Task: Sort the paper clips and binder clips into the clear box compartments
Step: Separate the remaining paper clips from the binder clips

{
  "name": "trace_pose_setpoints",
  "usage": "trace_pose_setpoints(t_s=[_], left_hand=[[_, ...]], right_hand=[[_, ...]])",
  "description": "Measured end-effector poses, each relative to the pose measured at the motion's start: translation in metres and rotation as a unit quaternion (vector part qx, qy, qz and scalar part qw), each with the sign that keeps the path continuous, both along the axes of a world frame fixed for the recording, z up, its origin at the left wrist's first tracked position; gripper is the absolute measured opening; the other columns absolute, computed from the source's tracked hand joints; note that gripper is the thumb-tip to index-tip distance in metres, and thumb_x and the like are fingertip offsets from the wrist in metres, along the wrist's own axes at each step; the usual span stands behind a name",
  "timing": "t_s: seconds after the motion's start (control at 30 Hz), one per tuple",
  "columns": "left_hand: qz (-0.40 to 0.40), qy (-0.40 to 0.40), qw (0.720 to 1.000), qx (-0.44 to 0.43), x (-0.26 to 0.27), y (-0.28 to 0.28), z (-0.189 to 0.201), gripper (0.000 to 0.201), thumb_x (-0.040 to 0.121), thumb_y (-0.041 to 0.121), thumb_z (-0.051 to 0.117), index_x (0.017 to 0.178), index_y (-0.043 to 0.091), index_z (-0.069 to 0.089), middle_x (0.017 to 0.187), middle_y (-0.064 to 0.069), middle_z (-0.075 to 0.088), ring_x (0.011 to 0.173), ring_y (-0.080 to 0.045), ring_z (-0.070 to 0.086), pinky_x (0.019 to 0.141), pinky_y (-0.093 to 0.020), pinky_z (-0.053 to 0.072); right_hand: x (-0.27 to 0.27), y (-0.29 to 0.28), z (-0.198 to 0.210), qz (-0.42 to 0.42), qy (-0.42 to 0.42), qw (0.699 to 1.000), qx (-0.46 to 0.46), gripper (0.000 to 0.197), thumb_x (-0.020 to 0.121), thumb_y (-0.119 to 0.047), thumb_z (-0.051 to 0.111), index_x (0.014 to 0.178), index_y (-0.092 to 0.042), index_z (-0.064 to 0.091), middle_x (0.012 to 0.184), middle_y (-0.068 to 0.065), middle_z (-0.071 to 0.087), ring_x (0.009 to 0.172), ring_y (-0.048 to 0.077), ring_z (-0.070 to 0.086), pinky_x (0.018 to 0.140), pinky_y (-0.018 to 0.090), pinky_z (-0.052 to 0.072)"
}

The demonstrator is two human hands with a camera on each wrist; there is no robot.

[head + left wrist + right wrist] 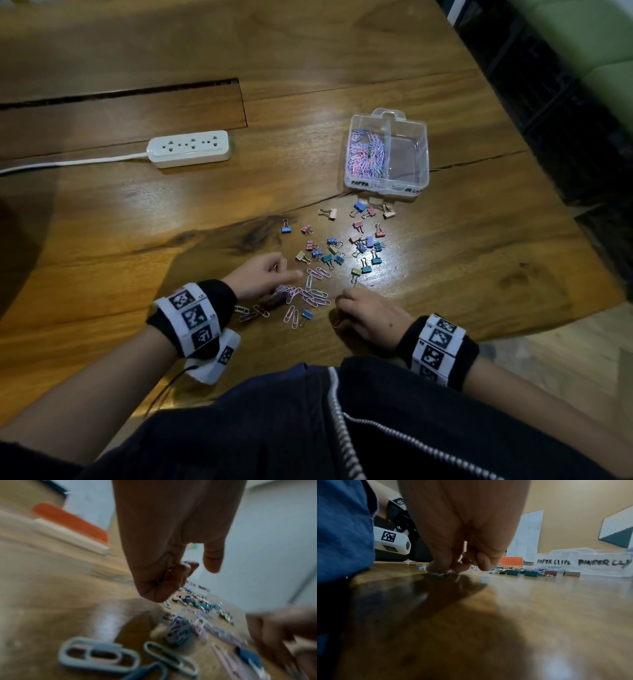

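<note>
Wood table (342, 51): clear box (416, 150), power strip (189, 148), binder clips (342, 245), paper clips (313, 294).

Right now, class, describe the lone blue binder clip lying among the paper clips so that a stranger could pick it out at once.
Start at the wooden table and find the loose pile of pink and blue wire paper clips lying between the two hands. At that pile's near edge lies one small blue binder clip. It is the only binder clip there; the others are scattered farther off, toward the clear plastic box.

Head camera looks steeply down at the brown wooden table (137, 222). Left wrist camera, blurred, hangs close above it; right wrist camera sits almost on it, facing the labelled clear plastic box (583, 566). All share the scattered coloured clips (329, 253).
</note>
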State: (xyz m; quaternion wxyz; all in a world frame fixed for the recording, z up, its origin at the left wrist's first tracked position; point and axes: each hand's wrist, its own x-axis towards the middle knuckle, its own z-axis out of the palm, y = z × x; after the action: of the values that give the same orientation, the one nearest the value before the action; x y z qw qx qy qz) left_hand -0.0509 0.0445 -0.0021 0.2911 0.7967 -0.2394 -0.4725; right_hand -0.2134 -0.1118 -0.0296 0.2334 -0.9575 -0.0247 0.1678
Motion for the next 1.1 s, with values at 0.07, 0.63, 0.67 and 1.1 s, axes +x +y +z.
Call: trace_pose_setpoints(t_s=[0.07, 0.63, 0.67, 1.1], left_hand=[[-0.132, -0.114, 0.983, 0.054, -0.009, 0.004, -0.002, 0.034, 0.076, 0.040, 0.069, 0.092, 0.020, 0.048, 0.090, 0.004, 0.050, 0.080, -0.011, 0.048, 0.071, -0.024, 0.041], [-0.188, -0.246, 0.949, 0.055, -0.010, -0.005, -0.010, 0.028, 0.093, 0.031, 0.048, 0.107, 0.009, 0.057, 0.102, -0.004, 0.045, 0.094, -0.016, 0.044, 0.082, -0.025, 0.038], [-0.165, -0.223, 0.960, 0.040, -0.009, -0.005, -0.009, 0.028, 0.094, 0.030, 0.046, 0.107, 0.007, 0.057, 0.100, -0.002, 0.043, 0.092, -0.014, 0.042, 0.079, -0.023, 0.037], [0.209, 0.290, 0.921, -0.154, 0.012, -0.001, 0.018, 0.025, 0.091, 0.005, 0.030, 0.073, 0.012, 0.046, 0.062, -0.003, 0.050, 0.041, -0.008, 0.048, 0.037, -0.016, 0.039]], right_hand=[[0.003, 0.000, -0.001, -0.015, -0.014, 1.000, -0.009, 0.029, 0.092, -0.025, 0.044, 0.113, -0.009, 0.056, 0.114, 0.006, 0.053, 0.103, 0.018, 0.046, 0.090, 0.022, 0.036], [0.009, -0.013, 0.027, -0.402, 0.115, 0.775, 0.474, 0.028, 0.090, 0.002, 0.034, 0.073, -0.010, 0.052, 0.070, 0.003, 0.052, 0.054, 0.008, 0.048, 0.050, 0.015, 0.039], [0.010, -0.010, 0.026, -0.382, 0.119, 0.803, 0.442, 0.026, 0.091, -0.003, 0.039, 0.072, -0.013, 0.052, 0.069, 0.000, 0.051, 0.056, 0.008, 0.046, 0.052, 0.017, 0.037], [0.007, 0.006, 0.009, -0.091, 0.078, 0.993, 0.009, 0.035, 0.086, -0.026, 0.055, 0.118, -0.010, 0.053, 0.115, 0.004, 0.041, 0.108, 0.019, 0.040, 0.093, 0.028, 0.035]])
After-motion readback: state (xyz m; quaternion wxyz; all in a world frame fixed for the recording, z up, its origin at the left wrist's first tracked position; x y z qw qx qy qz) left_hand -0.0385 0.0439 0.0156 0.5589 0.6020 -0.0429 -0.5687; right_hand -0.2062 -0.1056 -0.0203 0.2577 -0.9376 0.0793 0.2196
